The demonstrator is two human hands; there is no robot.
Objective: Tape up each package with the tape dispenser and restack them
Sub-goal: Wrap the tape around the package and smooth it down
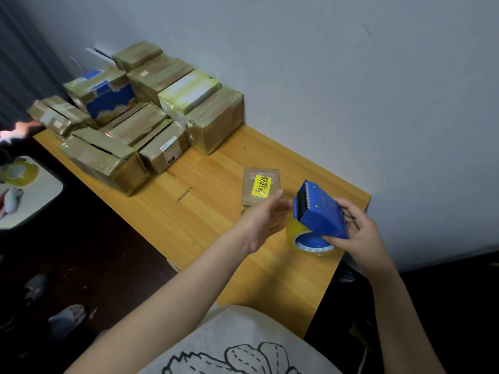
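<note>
Gripped blue plastic tape dispenser (pixel 321 211) in right hand (pixel 359 230).
Held fingers (pixel 278 196) of left hand (pixel 266 220) straight beside yellow-labelled brown cardboard package (pixel 260 188), near bench (pixel 202 211) right edge.

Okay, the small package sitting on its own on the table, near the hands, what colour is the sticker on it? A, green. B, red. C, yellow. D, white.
C: the small package, lying apart from the stack of packages and just beyond the left hand, carries a yellow sticker with dark print.
</note>
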